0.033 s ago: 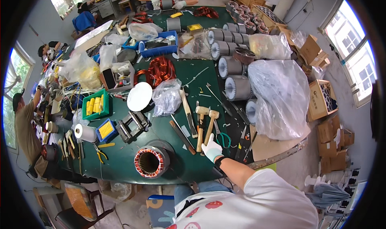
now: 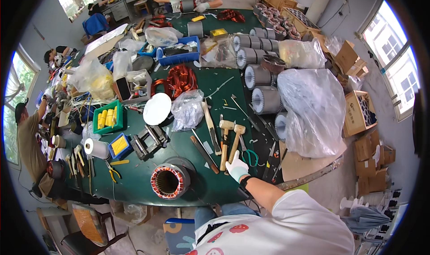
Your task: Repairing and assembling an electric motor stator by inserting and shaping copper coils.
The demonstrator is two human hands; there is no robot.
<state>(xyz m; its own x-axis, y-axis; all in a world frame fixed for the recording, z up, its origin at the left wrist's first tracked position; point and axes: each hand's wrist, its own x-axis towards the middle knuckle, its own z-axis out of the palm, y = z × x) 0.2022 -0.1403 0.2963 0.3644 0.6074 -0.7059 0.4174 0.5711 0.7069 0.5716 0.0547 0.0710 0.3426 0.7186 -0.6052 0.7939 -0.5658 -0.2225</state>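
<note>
Reaching my right hand in a white glove onto the wooden mallet handle on the green bench | fingers curl loosely on it, grip unclear | left hand unseen | stator sits nearby | grip low, lift straight clear of second mallet.

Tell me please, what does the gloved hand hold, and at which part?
The right hand, in a white glove, grips a wooden mallet at the lower end of its handle. The left hand is not in view.
</note>
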